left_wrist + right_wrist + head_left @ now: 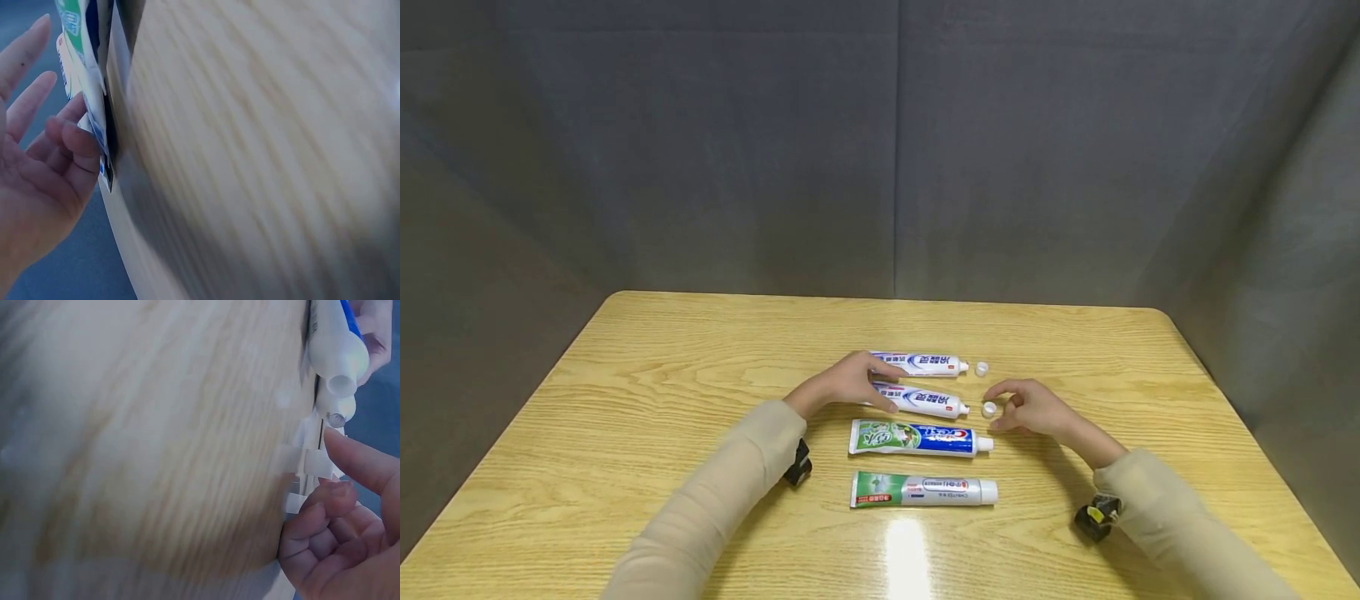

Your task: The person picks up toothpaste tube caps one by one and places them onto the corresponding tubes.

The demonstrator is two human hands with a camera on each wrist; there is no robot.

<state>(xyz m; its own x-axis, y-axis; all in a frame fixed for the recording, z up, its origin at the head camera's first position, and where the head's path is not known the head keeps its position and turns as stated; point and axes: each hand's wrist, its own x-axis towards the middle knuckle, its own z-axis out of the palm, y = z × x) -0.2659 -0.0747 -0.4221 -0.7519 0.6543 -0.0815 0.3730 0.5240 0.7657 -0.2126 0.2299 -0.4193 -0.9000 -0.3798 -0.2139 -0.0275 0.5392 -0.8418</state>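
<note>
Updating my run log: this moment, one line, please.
left hand: at uncapped white tubes | right hand: at nearer loose cap | Crest tube, green-silver tube: lying flat

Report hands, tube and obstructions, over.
Left hand over nearer uncapped tube; right hand poised around loose cap. Cap apart from nozzle, nothing visible between.

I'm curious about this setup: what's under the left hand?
The left hand overlaps two white toothpaste tubes; their right halves show. In the head view, it hides part of their left ends.
</note>
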